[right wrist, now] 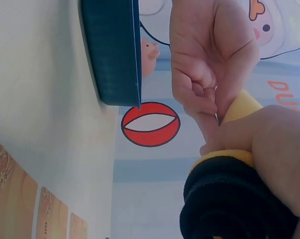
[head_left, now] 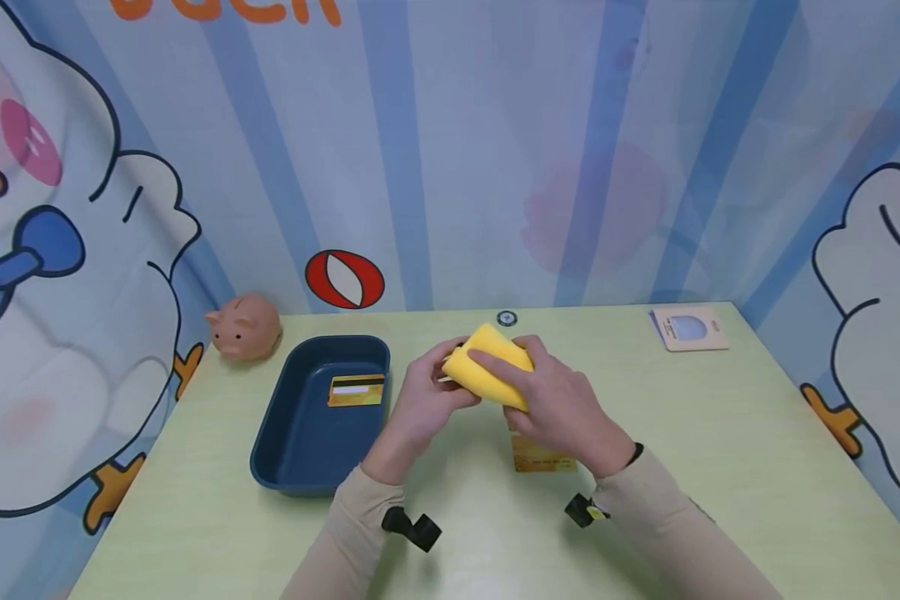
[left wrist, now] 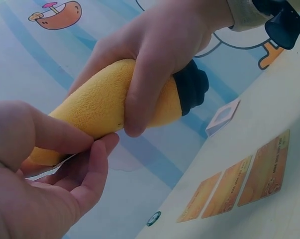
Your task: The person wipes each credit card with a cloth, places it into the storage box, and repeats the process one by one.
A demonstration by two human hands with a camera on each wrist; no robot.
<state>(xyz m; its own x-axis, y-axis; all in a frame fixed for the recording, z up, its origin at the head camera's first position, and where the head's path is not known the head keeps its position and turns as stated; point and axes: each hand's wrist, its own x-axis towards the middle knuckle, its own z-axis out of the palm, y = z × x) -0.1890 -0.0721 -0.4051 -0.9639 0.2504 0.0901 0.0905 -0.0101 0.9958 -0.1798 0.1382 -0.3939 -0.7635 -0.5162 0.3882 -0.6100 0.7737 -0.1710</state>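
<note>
A fuzzy yellow cloth (head_left: 487,367), bunched into a roll, is in front of me above the table. My right hand (head_left: 570,408) grips it, thumb and fingers round the roll. A dark layered end (left wrist: 192,89) of the cloth sticks out past that hand in the left wrist view. At the other end, my left hand (head_left: 427,392) pinches a thin, pale-edged flat thing (left wrist: 55,170) against the cloth; most of it is hidden. Below the right hand, a gold card (head_left: 543,454) lies on the table, partly covered. The left wrist view shows three gold cards (left wrist: 261,172) in a row.
A dark blue tray (head_left: 270,442) stands on the left, holding a gold card (head_left: 356,390) with a black stripe. Behind it is a pink piggy bank (head_left: 245,327). A small round token (head_left: 507,318) and a pale booklet (head_left: 690,328) lie near the table's back edge.
</note>
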